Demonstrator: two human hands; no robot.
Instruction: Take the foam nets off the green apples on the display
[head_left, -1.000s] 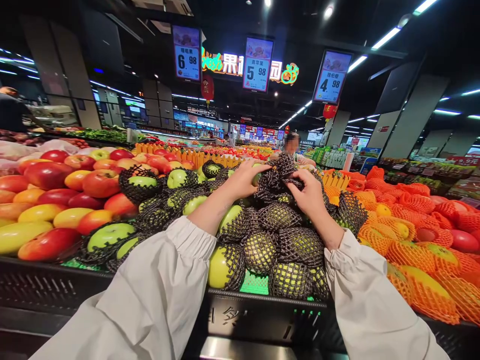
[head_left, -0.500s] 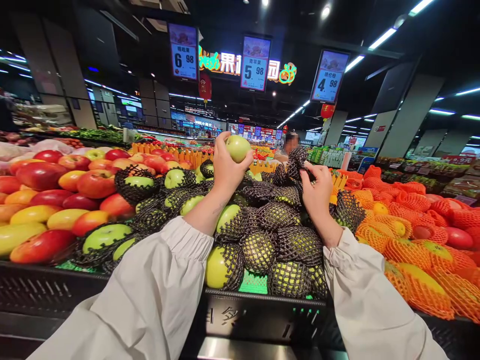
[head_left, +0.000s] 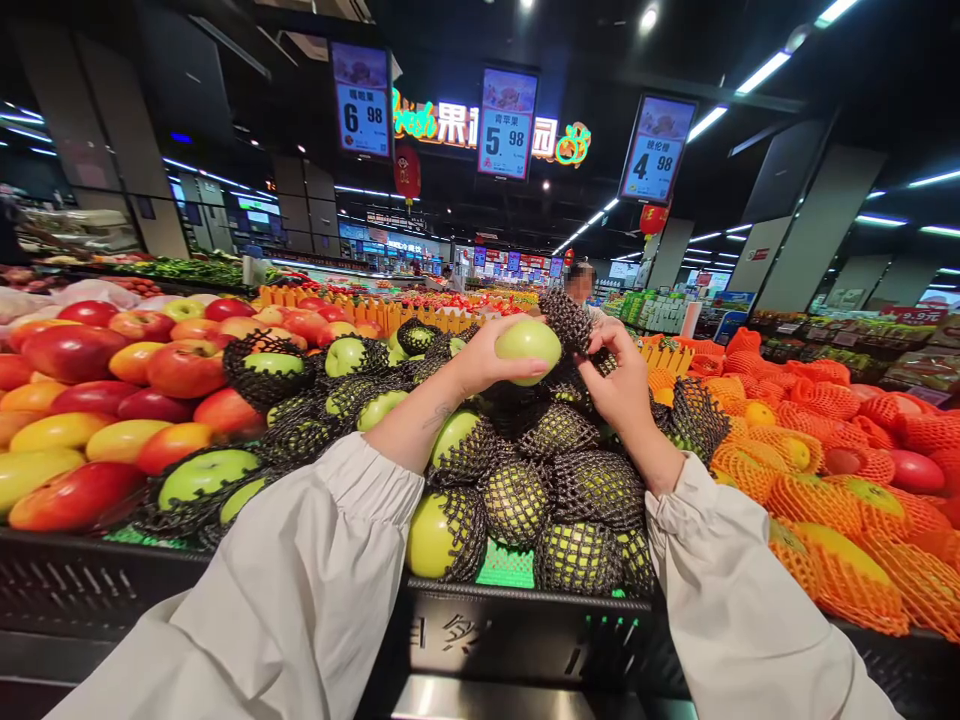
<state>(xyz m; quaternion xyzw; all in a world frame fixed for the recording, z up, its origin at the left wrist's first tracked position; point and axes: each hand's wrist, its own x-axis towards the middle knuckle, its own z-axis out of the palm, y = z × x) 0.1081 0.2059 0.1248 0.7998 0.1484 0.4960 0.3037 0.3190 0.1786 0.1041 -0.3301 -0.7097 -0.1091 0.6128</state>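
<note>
A bare green apple (head_left: 528,347) is gripped in my left hand (head_left: 487,355), above the heap in the middle of the display. My right hand (head_left: 619,375) pinches a black foam net sleeve (head_left: 567,320) by its edge, just right of the apple. The apple's right side is close against the sleeve; whether it touches or enters the net I cannot tell. Below both hands lie several green apples in black nets (head_left: 517,500), some of them partly uncovered.
A black crate (head_left: 525,610) with a green liner holds the netted apples. Red and yellow fruit (head_left: 112,400) is piled at left, fruit in orange nets (head_left: 817,510) at right. Price signs (head_left: 507,125) hang overhead. Another person (head_left: 581,283) stands beyond the display.
My left hand has turned and moved right and down, bringing the apple from apart to close beside the net sleeve. My right hand has shifted slightly left with the sleeve.
</note>
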